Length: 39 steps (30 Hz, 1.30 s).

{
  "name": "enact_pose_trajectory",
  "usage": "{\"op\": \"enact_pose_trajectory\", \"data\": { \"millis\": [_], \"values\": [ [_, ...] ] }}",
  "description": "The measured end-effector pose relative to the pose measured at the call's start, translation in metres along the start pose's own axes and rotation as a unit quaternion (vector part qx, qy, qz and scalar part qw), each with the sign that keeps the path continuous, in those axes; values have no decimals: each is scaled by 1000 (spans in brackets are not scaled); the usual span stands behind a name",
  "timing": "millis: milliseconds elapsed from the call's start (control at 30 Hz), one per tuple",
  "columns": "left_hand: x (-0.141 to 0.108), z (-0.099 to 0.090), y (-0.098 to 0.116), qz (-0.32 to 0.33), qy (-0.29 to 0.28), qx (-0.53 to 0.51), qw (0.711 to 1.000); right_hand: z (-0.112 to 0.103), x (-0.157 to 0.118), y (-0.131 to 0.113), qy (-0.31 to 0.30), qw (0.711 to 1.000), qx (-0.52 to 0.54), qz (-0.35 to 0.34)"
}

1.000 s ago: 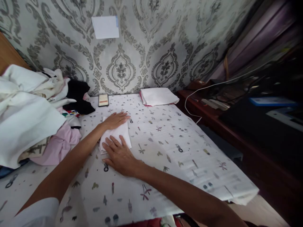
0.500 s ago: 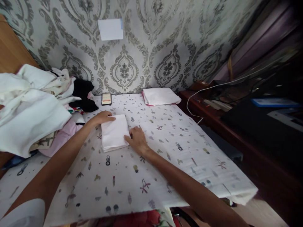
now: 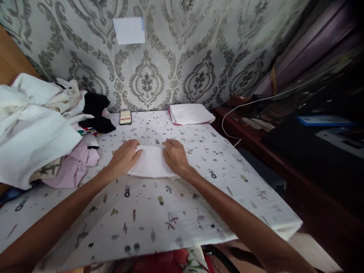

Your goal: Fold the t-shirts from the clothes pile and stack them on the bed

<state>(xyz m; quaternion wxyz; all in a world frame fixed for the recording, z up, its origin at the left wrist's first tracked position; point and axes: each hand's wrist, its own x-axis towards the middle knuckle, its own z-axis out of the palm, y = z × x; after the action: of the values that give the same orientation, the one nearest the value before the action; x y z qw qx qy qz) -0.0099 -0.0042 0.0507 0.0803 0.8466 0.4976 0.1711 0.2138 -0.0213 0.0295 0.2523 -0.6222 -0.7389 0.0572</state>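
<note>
A folded white cloth [image 3: 152, 163] lies flat on the patterned white sheet [image 3: 153, 212], wider than it is deep. My left hand [image 3: 124, 157] rests at its left end, thumb on the cloth and fingers curled beside its edge. On the right end lies my right hand [image 3: 174, 154], its fingers bent over the cloth's edge. Both hands appear closed on the cloth, though the fingertips are partly hidden. Further back, near the wall, sits another folded white cloth [image 3: 190, 114] with a red edge under it.
A heap of clothes [image 3: 36, 132], white, black and pink, stands at the left. A phone-like device [image 3: 125, 117] lies near the wall. At the right is a dark red desk [image 3: 250, 132] with a white cable [image 3: 256, 101] and dark items.
The cloth has turned from upright to sideways and lies slightly further right. My left hand moved right and nearer, while my right hand shifted right and up onto its other end.
</note>
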Motion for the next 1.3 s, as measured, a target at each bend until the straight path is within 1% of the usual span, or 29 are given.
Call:
{"op": "enact_pose_trajectory", "data": {
  "millis": [33, 67, 100, 133, 167, 233, 300, 400, 467, 600, 700, 800, 833, 900, 967, 1000, 1067, 1133, 1167, 1200, 1233, 1300],
  "values": [
    [4, 7, 7, 41, 2, -2, 999, 4, -4, -6, 2, 999, -13, -35],
    [8, 16, 12, 71, -7, -2, 997, 9, -8, -10, -8, 998, -20, -60],
    [11, 26, 14, 87, -26, 4, 996, 13, -11, -12, -27, 997, -25, -72],
    [13, 35, 15, 88, -50, 14, 995, 17, -14, -11, -48, 996, -27, -71],
    [15, 44, 13, 76, -73, 23, 994, 20, -16, -8, -64, 996, -27, -60],
    [15, 55, 5, 37, -104, 30, 993, 25, -21, 3, -74, 997, -21, -26],
    [14, 60, -3, 7, -108, 16, 994, 26, -25, 14, -68, 998, -5, 0],
    [12, 59, -11, -7, -94, -13, 995, 25, -29, 22, -68, 998, 14, 14],
    [12, 58, -13, -7, -72, -22, 997, 22, -29, 23, -64, 998, 18, 20],
    [19, 51, -22, -11, -24, -24, 999, 9, -23, 28, -66, 997, 9, 50],
    [29, 40, -35, -42, -38, -41, 998, -6, -12, 35, -105, 989, 24, 99],
    [37, 26, -43, -71, -47, -93, 992, -17, 0, 41, -169, 971, 93, 140],
    [38, 23, -43, -75, -41, -115, 990, -18, 4, 42, -176, 967, 111, 144],
    [35, 18, -40, -83, -33, -169, 982, -18, 7, 43, -158, 969, 126, 142],
    [30, 17, -33, -105, -44, -257, 960, -16, 7, 41, -126, 973, 137, 138],
    [26, 16, -30, -126, -48, -314, 940, -15, 5, 40, -113, 973, 149, 137],
    [20, 14, -25, -177, -57, -432, 883, -14, 1, 38, -89, 969, 188, 134],
    [16, 11, -22, -215, -92, -519, 822, -13, -5, 36, -64, 958, 245, 132],
    [14, 10, -21, -229, -119, -543, 799, -12, -7, 35, -54, 948, 283, 132],
    [12, 9, -20, -243, -146, -554, 783, -10, -8, 34, -47, 934, 329, 134],
    [10, 9, -19, -257, -166, -556, 773, -9, -9, 34, -42, 915, 377, 137],
    [5, 10, -15, -281, -180, -554, 763, -7, -8, 33, -32, 872, 466, 149]
  ]
}}
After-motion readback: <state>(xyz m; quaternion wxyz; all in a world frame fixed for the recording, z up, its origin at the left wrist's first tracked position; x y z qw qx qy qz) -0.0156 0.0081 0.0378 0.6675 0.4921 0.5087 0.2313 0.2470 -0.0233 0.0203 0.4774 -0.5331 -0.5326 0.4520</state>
